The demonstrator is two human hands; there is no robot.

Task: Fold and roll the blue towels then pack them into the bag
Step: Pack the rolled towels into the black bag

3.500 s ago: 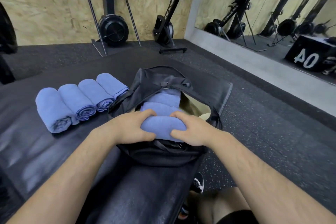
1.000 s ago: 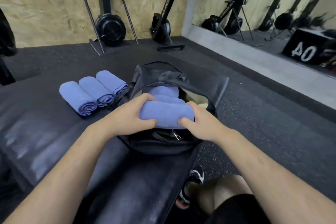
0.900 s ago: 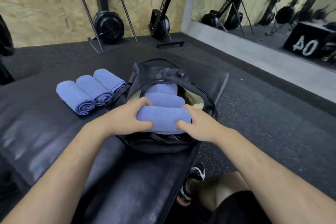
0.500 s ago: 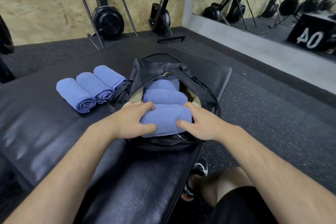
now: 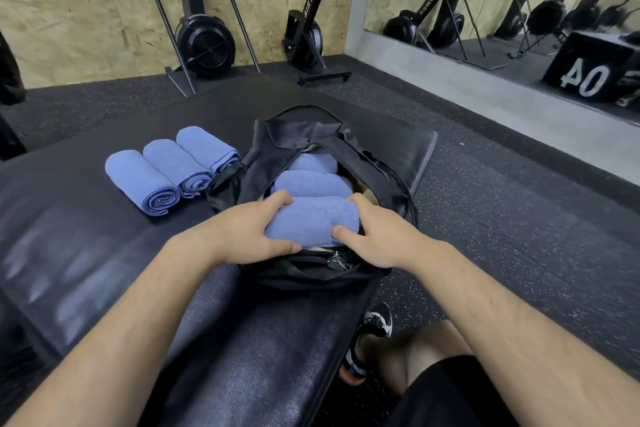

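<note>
A black bag lies unzipped on a black padded bench. Two rolled blue towels lie side by side inside it. In front of them sits a third rolled blue towel, near the bag's front edge. My left hand grips its left end and my right hand grips its right end, fingers curled over the top and thumbs underneath. Three more rolled blue towels lie in a row on the bench, left of the bag.
The bench's right edge runs just past the bag, with speckled rubber floor beyond. My knee and a sneaker are below the bench edge. Rowing machines stand against the plywood wall. A mirror with a black box marked 40 is at the right.
Both hands have lowered the third towel into the front of the bag, close behind the other two. One roll has left the row on the bench since the oldest frame.
</note>
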